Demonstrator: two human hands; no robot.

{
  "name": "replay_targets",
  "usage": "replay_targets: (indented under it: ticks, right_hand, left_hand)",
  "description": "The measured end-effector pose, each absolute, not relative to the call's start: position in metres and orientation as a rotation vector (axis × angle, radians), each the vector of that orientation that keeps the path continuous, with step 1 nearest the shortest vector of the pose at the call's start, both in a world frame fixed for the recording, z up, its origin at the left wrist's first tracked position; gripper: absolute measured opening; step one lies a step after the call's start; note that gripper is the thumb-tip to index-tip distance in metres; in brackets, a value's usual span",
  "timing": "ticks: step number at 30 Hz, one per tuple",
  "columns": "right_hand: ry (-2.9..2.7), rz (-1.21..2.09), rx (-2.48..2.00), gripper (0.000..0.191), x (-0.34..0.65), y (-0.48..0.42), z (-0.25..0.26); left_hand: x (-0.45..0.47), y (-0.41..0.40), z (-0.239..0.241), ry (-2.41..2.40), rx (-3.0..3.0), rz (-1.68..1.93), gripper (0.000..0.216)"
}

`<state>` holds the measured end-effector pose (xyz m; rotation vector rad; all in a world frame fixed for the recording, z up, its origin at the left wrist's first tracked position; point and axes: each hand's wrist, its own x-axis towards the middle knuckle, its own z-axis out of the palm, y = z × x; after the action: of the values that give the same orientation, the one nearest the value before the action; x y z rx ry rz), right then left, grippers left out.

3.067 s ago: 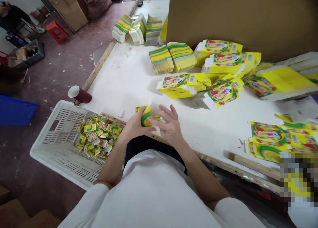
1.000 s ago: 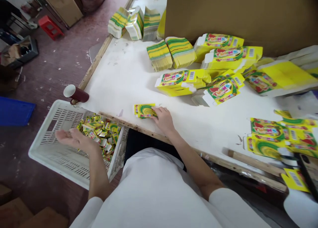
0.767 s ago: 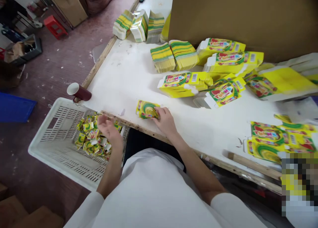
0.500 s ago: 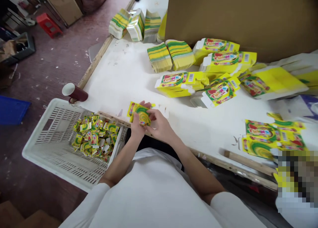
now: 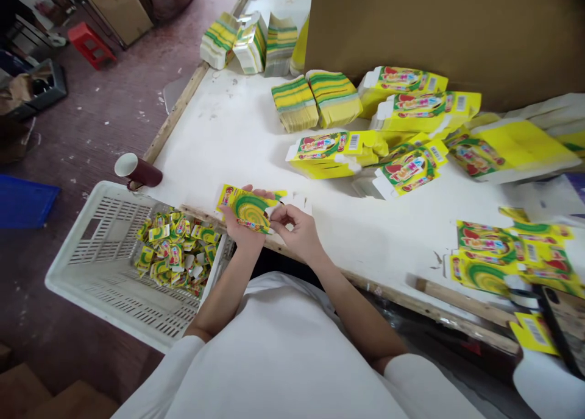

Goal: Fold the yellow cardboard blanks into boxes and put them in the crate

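Observation:
My left hand (image 5: 242, 231) grips a flat yellow-and-green printed carton (image 5: 244, 206) from below, just above the near edge of the white table (image 5: 228, 139). My right hand (image 5: 296, 227) pinches the carton's right end with thumb and fingers. To the left, below the table edge, sits a white slatted crate (image 5: 105, 273) holding a heap of small folded yellow-green boxes (image 5: 176, 254).
Stacks of flat cartons (image 5: 315, 99) and larger yellow packs (image 5: 338, 151) lie across the back of the table, before a brown cardboard wall (image 5: 434, 29). More printed sheets (image 5: 498, 254) lie at right. A maroon cup (image 5: 137, 170) lies at the table corner.
My left hand dropped a folded box into the crate, then came back to the table edge. Both hands lifted a flat carton and now hold it spread out wider.

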<state>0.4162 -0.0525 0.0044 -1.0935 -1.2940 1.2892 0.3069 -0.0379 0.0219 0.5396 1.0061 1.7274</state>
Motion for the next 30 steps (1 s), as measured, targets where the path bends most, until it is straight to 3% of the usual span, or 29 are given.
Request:
replay_targets:
  ticks: [6,13,18,24,30]
  right_hand:
    - [-1.271,1.446,-1.080,0.011,0.422,-0.059,0.009]
    - [-1.082,1.698,-0.874,0.040,0.420,-0.061,0.002]
    - [-1.013,1.580,-0.940,0.050,0.408,-0.058,-0.003]
    - [-1.299,1.351,-1.087,0.037,0.409,-0.068,-0.002]
    - [-1.574,1.212,-1.049,0.043,0.417,-0.066,0.000]
  left_hand:
    - [0.310,-0.043,0.019,0.947,0.603,1.722,0.065]
    - [0.313,-0.053,0.006,1.004,0.711,1.629,0.080]
    - [0.322,-0.058,-0.002,1.023,0.715,1.584,0.083]
    - [0.318,-0.041,0.013,0.971,0.496,1.714,0.063]
    - [0.310,-0.034,0.011,1.062,0.360,1.658,0.056]
